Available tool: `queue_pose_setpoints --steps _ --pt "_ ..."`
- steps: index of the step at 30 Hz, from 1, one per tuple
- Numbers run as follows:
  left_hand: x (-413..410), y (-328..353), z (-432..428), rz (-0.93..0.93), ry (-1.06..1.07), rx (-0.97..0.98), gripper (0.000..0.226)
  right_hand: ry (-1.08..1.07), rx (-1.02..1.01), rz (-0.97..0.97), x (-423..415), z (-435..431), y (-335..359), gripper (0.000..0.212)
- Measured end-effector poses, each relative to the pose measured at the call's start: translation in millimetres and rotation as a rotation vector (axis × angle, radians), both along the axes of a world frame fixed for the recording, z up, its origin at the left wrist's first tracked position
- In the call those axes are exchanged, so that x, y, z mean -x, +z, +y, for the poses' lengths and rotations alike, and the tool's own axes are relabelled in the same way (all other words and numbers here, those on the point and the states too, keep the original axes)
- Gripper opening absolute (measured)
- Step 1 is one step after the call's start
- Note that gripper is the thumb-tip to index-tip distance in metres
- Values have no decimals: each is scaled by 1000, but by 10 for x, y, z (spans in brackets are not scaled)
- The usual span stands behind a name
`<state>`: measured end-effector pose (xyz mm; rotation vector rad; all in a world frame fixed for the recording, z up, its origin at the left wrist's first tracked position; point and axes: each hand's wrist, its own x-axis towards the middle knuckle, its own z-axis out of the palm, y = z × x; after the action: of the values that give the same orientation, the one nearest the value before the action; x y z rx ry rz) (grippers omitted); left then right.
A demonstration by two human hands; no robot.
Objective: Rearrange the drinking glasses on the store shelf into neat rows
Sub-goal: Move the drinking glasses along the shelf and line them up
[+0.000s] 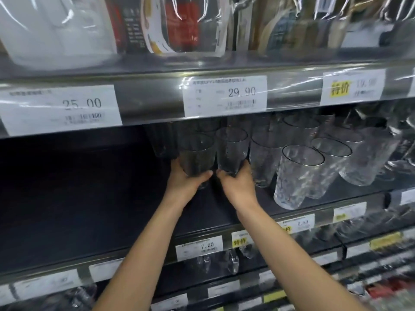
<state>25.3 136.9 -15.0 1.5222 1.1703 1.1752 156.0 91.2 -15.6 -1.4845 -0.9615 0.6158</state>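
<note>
My left hand [187,179] grips the left glass [196,153] at its base, my right hand [237,184] the right glass [232,149] beside it, at the dark shelf [112,209]. Textured glasses [298,176] crowd just right; price rail [224,95] overhangs.

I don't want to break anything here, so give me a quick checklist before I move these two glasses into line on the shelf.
1. Left grip holds the left glass near its base: ok.
2. Right grip holds the right glass near its base: ok.
3. Both glasses roughly upright: ok.
4. Bare shelf space to the left: ok.
5. Gap between right glass and neighbouring glass: cannot tell, they overlap in view.
6. Held glasses' bases resting on the shelf: cannot tell, hidden.
</note>
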Motion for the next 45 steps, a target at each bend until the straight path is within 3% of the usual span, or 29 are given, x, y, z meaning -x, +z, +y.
queue_pose_setpoints --steps 4,12,17,20,26,30,33,37,45 --pt "-8 -68 93 25 -8 -6 68 -53 -11 81 -12 182 -36 59" --pt "-29 -47 108 29 -3 -12 54 -98 -23 173 -13 521 -91 76" --pt "9 -30 115 51 -22 -14 54 -128 -24 143 -28 569 -124 85" --pt "37 -4 104 82 -3 -14 45 -110 -18 116 -42 534 -134 79" --pt "221 10 -2 63 51 -7 47 33 -52 196 -32 230 -77 62" --pt "533 78 -171 136 93 -18 72 143 -63 148 95 -4 -10 54" --pt "821 128 -342 149 153 -37 54 263 -45 80 264 -114 61 55" --pt "1274 155 -521 167 263 -50 78 410 -15 -11 634 -134 135 62" --pt "2396 193 -900 155 502 3 84 619 -3 -113 1701 -113 172 72"
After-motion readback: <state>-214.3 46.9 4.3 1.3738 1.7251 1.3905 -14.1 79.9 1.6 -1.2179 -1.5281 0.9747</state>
